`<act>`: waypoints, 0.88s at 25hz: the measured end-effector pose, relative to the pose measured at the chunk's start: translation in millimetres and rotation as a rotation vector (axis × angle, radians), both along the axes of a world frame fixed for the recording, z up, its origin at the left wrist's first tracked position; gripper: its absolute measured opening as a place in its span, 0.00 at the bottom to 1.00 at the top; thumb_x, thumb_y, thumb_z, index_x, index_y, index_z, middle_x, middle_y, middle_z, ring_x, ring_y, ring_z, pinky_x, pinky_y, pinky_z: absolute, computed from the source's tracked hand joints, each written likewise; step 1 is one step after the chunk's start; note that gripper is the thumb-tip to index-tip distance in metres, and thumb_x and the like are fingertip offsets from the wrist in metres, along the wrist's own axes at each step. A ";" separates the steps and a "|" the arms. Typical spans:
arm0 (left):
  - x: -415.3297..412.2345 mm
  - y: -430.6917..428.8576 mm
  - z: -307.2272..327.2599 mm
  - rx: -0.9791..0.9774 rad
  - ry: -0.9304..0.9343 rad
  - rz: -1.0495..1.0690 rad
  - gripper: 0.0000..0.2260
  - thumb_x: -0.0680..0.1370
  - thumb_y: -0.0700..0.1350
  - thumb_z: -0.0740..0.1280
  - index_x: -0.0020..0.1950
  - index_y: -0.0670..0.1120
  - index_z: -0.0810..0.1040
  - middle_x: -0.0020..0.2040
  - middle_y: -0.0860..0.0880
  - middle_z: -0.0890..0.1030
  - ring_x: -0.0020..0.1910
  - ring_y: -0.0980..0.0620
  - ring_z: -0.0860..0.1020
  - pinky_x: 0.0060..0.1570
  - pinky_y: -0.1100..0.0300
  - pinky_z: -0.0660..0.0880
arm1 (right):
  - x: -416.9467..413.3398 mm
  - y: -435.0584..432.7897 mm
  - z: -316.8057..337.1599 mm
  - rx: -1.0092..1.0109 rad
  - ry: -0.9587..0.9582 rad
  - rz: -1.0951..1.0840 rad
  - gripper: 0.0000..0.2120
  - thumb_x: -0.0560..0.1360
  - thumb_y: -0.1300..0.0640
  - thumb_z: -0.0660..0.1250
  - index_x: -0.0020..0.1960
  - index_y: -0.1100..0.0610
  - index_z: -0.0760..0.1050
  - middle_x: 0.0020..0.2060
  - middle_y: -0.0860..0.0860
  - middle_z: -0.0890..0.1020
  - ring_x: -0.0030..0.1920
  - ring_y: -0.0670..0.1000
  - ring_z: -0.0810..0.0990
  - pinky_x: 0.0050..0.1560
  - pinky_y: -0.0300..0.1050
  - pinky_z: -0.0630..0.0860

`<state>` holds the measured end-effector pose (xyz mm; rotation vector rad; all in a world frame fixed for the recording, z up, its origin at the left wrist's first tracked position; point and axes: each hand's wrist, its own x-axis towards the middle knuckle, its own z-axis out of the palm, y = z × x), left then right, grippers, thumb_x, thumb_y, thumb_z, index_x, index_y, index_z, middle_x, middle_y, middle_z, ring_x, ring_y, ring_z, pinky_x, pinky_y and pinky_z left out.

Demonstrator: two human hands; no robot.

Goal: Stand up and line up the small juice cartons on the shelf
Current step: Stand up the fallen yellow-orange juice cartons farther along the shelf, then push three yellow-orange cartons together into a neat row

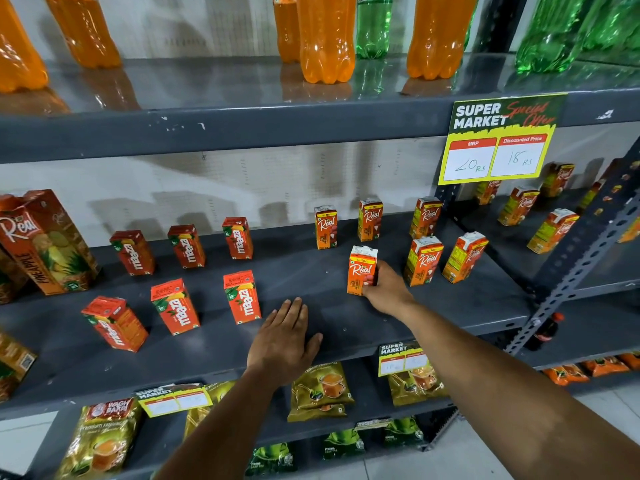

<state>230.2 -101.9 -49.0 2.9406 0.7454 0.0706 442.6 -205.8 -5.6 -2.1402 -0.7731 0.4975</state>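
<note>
1. Head camera: my right hand [384, 289] closes around a small Real carton [362, 270], upright on the grey shelf [433, 306], to bring it into the front row.
2. My left hand [284, 344] lies flat, open and empty on the shelf, probably for support.

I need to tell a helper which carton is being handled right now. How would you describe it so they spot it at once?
Find the dark grey middle shelf, under the yellow price sign. Among the small orange Real cartons at its right end, take the Real carton in the front row nearest the red Maaza cartons. Only this one has the right hand wrapped around it.
</note>
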 end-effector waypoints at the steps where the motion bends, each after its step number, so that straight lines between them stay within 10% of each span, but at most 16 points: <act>1: 2.3 -1.2 -0.6 0.007 -0.008 -0.002 0.41 0.72 0.67 0.33 0.78 0.44 0.49 0.80 0.47 0.48 0.78 0.49 0.45 0.74 0.55 0.43 | 1.9 0.0 0.4 0.018 0.012 0.014 0.24 0.74 0.57 0.69 0.68 0.55 0.67 0.64 0.55 0.78 0.65 0.57 0.75 0.63 0.51 0.71; 6: 20.9 10.6 0.4 -0.046 0.019 -0.152 0.46 0.69 0.69 0.27 0.78 0.44 0.50 0.80 0.47 0.48 0.78 0.50 0.44 0.73 0.56 0.42 | -6.3 -44.6 -12.9 0.183 0.055 -0.256 0.29 0.72 0.67 0.68 0.70 0.58 0.65 0.62 0.53 0.76 0.62 0.52 0.75 0.61 0.44 0.74; 11: 16.0 -0.4 7.2 -0.328 -0.154 0.076 0.36 0.78 0.63 0.58 0.78 0.45 0.52 0.79 0.47 0.55 0.77 0.49 0.52 0.75 0.53 0.52 | -4.0 -105.6 -10.1 0.325 -0.079 -0.434 0.21 0.70 0.70 0.67 0.60 0.55 0.72 0.51 0.55 0.77 0.51 0.53 0.77 0.53 0.42 0.73; 18: 91.9 9.5 28.7 -0.705 -0.257 0.182 0.44 0.70 0.54 0.75 0.78 0.49 0.52 0.77 0.47 0.61 0.74 0.45 0.62 0.69 0.49 0.62 | 84.3 -144.5 21.9 0.534 0.185 -0.719 0.27 0.74 0.43 0.68 0.66 0.58 0.67 0.47 0.50 0.75 0.51 0.52 0.74 0.53 0.47 0.69; 22: 134.2 1.9 20.4 -0.738 -0.398 0.249 0.30 0.65 0.51 0.79 0.64 0.50 0.73 0.62 0.47 0.80 0.60 0.48 0.78 0.61 0.49 0.73 | 161.8 -125.2 7.5 0.576 0.383 -0.622 0.27 0.58 0.28 0.70 0.49 0.42 0.69 0.44 0.48 0.74 0.45 0.50 0.74 0.50 0.51 0.69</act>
